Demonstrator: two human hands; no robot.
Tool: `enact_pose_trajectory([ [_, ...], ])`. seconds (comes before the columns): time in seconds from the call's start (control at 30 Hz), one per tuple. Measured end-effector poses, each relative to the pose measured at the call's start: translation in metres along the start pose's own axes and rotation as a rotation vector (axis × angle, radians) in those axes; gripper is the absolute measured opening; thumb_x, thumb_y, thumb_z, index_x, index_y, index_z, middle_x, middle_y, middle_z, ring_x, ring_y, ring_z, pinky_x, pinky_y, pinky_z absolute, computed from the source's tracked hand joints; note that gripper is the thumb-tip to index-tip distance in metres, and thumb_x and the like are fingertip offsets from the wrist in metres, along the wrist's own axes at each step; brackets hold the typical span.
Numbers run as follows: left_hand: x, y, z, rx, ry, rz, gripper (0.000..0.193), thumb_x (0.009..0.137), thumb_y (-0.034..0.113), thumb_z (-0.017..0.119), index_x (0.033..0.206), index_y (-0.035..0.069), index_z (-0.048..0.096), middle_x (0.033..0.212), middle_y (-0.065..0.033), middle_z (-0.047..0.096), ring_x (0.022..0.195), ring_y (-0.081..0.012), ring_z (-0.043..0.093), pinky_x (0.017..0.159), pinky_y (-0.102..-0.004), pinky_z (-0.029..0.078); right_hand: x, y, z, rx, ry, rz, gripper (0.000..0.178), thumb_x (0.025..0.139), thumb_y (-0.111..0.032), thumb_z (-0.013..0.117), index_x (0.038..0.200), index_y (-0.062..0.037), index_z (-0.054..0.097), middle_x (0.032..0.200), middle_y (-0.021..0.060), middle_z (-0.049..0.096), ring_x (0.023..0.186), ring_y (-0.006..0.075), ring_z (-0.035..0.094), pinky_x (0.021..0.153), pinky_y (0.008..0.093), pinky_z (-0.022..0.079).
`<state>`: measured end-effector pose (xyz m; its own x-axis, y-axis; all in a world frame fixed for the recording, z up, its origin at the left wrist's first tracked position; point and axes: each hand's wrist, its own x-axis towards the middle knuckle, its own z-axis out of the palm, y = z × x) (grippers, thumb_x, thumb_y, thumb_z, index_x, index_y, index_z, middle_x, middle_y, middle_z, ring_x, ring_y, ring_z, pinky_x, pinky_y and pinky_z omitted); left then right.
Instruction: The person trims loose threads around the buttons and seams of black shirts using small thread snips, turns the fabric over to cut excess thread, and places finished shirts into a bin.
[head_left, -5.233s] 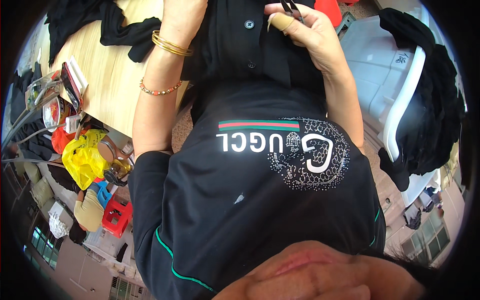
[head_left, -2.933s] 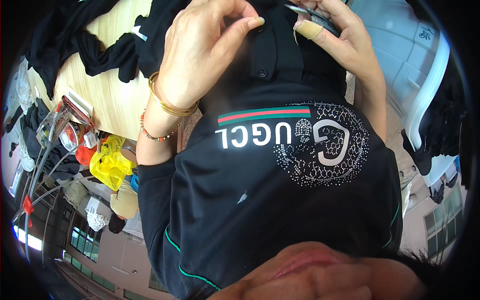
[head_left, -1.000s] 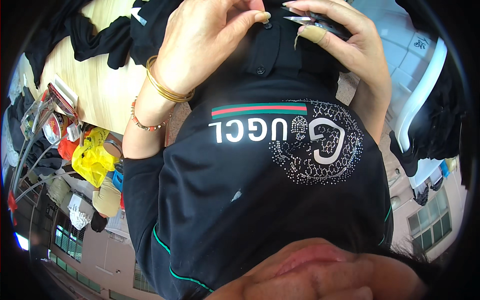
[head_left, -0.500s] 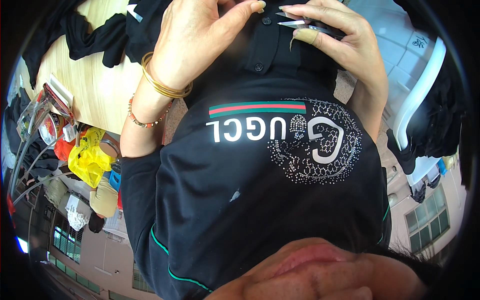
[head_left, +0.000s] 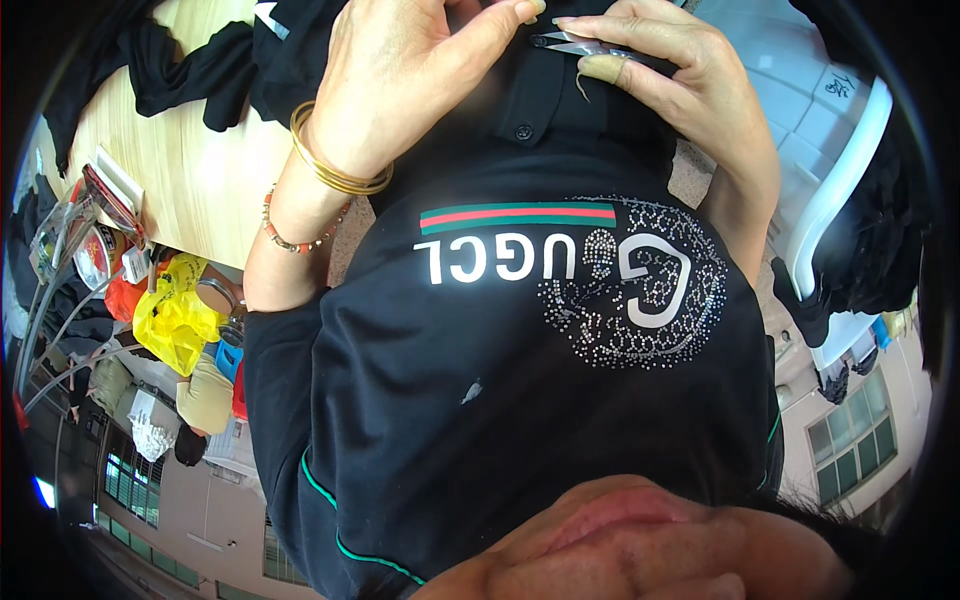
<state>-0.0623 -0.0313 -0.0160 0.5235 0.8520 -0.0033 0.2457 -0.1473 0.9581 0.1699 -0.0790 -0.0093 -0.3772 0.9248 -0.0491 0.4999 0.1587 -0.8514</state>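
Observation:
A black garment [head_left: 540, 90] with a button placket lies in front of my chest. My left hand [head_left: 385, 85], with gold bangles at the wrist, is at its left side, thumb stretched toward the placket. Its fingers bend in at the top edge and seem to grip the cloth; their tips are partly cut off. In my right hand [head_left: 690, 75] is a small pair of metal thread snips [head_left: 590, 48], held between thumb and fingers. The blades point left, their tips at the upper button [head_left: 539, 41]. A lower button [head_left: 523, 132] shows nearer me. A loose thread end [head_left: 582, 88] hangs by my right thumb.
On the left stands a light wood table [head_left: 190, 180] with black cloth [head_left: 185, 75] on it. Beyond its edge are a yellow plastic bag [head_left: 175, 320] and another person [head_left: 207, 395]. At right is a white curved rim [head_left: 845, 185] with black clothes [head_left: 880, 230] beside it.
The snips have moved slightly left, and their blades now reach the upper button. The placket and my left hand have shifted a little to the right.

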Motion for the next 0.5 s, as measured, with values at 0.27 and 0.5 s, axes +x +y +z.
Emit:
enact_pose_trajectory([
  [0.27, -0.003, 0.007, -0.001, 0.013, 0.039, -0.005, 0.009, 0.092, 0.000, 0.067, 0.101, -0.001, 0.065, 0.082, -0.0035, 0.062, 0.070, -0.0079, 0.055, 0.063, -0.0209, 0.044, 0.002, 0.004, 0.000, 0.002, -0.016, -0.007, 0.028, 0.084, -0.007, 0.079, 0.112, -0.0044, 0.077, 0.083, 0.0088, 0.068, 0.072, 0.0176, 0.063, 0.062, 0.0289, 0.048],
  [0.5, -0.012, 0.016, -0.011, 0.517, 0.064, 0.211, 0.025, 0.081, 0.018, 0.080, 0.097, 0.002, 0.070, 0.099, -0.0114, 0.061, 0.088, -0.0237, 0.058, 0.078, -0.0339, 0.044, -0.002, 0.003, -0.004, 0.028, 0.021, 0.054, 0.031, 0.083, -0.004, 0.080, 0.113, -0.0007, 0.076, 0.088, 0.0091, 0.070, 0.077, 0.0164, 0.063, 0.066, 0.0280, 0.048],
])
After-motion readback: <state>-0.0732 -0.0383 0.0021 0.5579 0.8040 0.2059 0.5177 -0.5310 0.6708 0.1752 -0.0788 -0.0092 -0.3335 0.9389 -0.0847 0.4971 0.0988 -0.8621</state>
